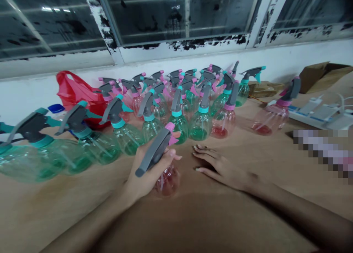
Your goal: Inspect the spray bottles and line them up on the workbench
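Note:
My left hand [150,168] is wrapped round the neck of a pink spray bottle [167,183] with a grey and pink trigger head. The bottle stands upright on the brown table [193,223], its nozzle pointing away from me. My right hand [217,163] lies on the tabletop to the right of it, fingers stretched out and holding nothing. Just beyond my hands stand a green spray bottle [200,128] with a teal collar and a pink spray bottle [222,124] with a pink collar, each with a little liquid inside.
Several more green and pink spray bottles crowd toward the wall, with a green row [107,150] running left. A red plastic bag [74,93] sits behind them. At the right are a lone pink bottle [270,117], a white power strip [317,113] and an open cardboard box [320,76].

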A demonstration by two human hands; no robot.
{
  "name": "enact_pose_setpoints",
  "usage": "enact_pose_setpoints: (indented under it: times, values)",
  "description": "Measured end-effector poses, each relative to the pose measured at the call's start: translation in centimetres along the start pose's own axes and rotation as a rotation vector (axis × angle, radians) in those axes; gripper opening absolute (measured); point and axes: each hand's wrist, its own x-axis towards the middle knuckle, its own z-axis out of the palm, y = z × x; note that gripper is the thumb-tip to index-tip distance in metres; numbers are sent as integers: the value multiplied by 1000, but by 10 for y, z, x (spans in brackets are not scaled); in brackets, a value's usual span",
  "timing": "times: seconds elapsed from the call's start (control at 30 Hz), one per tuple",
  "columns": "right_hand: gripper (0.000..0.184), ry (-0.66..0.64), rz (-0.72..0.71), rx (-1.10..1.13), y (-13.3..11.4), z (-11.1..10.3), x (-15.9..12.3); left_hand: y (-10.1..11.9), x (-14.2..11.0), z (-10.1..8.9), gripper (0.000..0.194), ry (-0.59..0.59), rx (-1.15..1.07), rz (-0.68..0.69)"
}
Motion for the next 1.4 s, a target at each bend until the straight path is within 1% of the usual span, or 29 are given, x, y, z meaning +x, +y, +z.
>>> enact_pose_setpoints:
  times: [0.07,0.2,0.33,0.43,0.53,0.6,0.67,0.77,0.83,0.9,1.0,1.07,1.17,1.23,1.33,1.37,1.4]
  values:
    - [56,-20,-3,1,0,-2,-1,-1,0,0,25,-17,31,-19]
    - [65,-67,29,43,-8,-12,-5,0,0,3,27,22,50,6]
    - [66,-75,59,112,-25,-26,-9,2,2,16,28,-36,27,32]
    - [66,-68,88,148,-41,-38,-14,6,5,31,25,-47,53,90]
    - [70,-37,124,177,-54,-48,-23,13,12,51,33,-83,79,184]
    - [74,15,146,177,-58,-52,-32,19,16,65,34,-103,63,257]
    - [75,79,183,163,-58,-53,-42,24,20,81,30,-109,33,315]
    - [72,160,237,117,-55,-54,-56,31,26,104,26,-118,15,307]
    - [72,221,247,69,-51,-55,-63,36,30,120,30,-153,5,276]
    - [73,298,261,12,-47,-56,-68,41,34,135,37,-193,-22,283]
    - [65,394,283,-82,-39,-59,-72,50,40,154,44,-219,-55,320]
    - [57,416,290,-126,-34,-63,-75,56,44,163,46,-239,-71,328]
    - [55,410,287,-114,-24,-70,-78,62,49,171,55,-304,-88,329]
    - [56,413,291,-68,-13,-76,-80,60,53,172,63,-339,-85,351]
    - [53,427,308,4,9,-84,-81,45,57,168,73,-338,-30,427]
    - [52,428,306,9,18,-87,-80,38,57,166,73,-318,15,436]
    - [56,440,301,-13,27,-91,-79,30,57,163,72,-284,55,443]
